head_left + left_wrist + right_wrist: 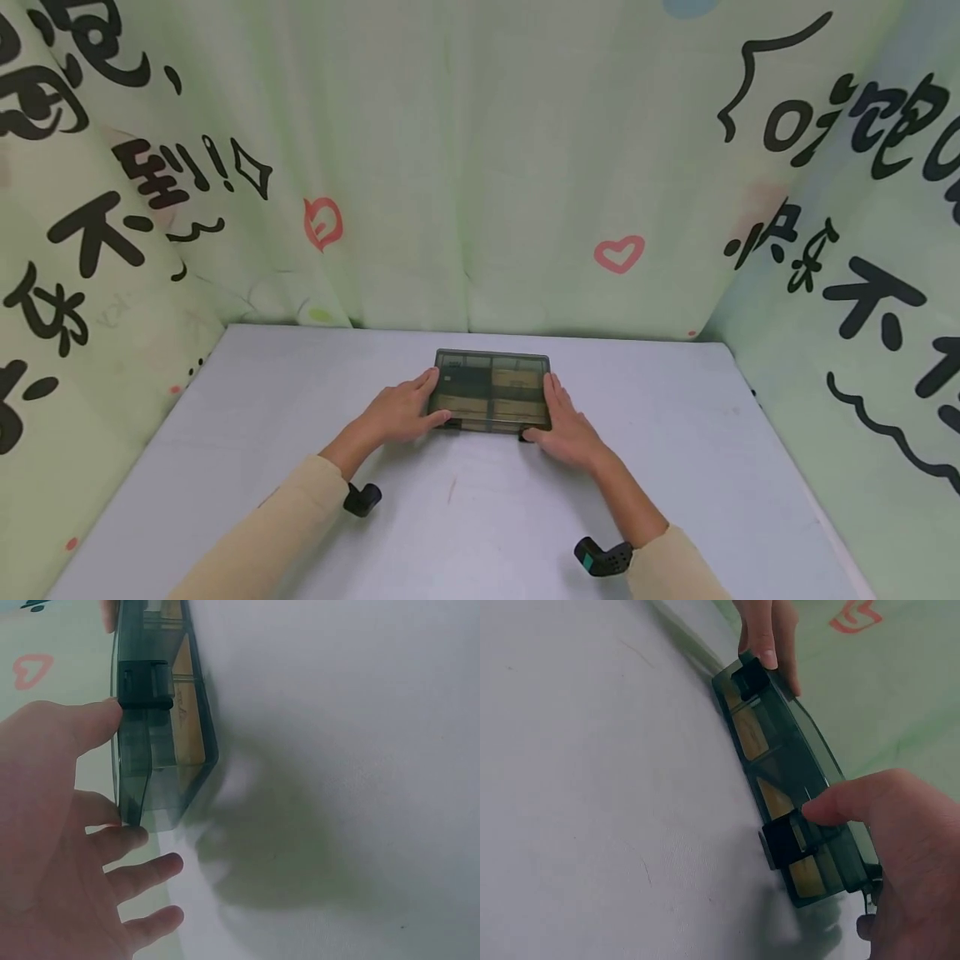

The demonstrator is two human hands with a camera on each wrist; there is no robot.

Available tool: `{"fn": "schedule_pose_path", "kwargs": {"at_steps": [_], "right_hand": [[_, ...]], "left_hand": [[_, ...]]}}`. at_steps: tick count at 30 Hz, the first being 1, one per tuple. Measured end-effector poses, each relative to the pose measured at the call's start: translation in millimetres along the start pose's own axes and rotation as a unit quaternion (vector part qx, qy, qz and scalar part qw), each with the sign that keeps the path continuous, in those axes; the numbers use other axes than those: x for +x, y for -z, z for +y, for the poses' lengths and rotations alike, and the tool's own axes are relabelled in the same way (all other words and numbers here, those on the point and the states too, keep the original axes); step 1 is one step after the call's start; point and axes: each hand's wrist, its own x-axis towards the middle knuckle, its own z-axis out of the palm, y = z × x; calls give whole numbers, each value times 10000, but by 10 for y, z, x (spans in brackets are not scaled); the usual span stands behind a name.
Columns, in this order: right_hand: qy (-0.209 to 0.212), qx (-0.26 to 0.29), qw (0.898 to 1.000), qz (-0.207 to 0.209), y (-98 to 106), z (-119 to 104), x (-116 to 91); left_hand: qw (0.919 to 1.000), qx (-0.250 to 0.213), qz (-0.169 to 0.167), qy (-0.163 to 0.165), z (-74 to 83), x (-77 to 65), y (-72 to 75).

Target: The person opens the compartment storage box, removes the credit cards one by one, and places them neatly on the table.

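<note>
Your case (pixel 465 383), a dark translucent compartment box, rests on the desk (pixel 465 533), near its far edge and roughly midway across. Tan contents (pixel 519 379) show through the lid; one compartment, at the far left, reads darker than the rest. Whether the lid is fully seated cannot be determined.

Your left grip (pixel 405 410) holds the left end of the case, narrowed about its near corner. The fingers reach along the side, and the left thumb (pixel 101 724) touches the front edge just beside the left latch (pixel 146 685). In the left wrist view, the outer fingers are spread and clear of the case.

Your right grip (pixel 568 429) holds the opposite end, its fingers laid along the right side. The right thumb (pixel 829 806) bears on the front, just above the right latch (pixel 784 838), which juts outward from the front wall.

You wear light beige sleeves (pixel 300 508). A black device (pixel 362 500) is at your left wrist and a second black unit (pixel 603 558) at your right. A pale green curtain (pixel 525 167) surrounds the desk on three sides, bearing black lettering (pixel 96 233) and a red heart (pixel 618 254).
</note>
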Motion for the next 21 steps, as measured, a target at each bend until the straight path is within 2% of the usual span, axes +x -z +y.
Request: {"fn": "schedule_pose_path", "kwargs": {"at_steps": [5, 8, 14, 21], "right_hand": [[170, 98, 9998, 9, 16, 54, 12], [282, 215, 9994, 34, 17, 84, 14], [443, 410, 9981, 78, 42, 90, 10], [475, 457, 9978, 17, 94, 85, 2]], "left_hand": [[9994, -335, -30, 67, 4, -10, -20], [9974, -714, -65, 117, -5, -12, -53], [9869, -1578, -29, 348, -56, -18, -127], [9784, -2038, 84, 319, -51, -8, -206]]}}
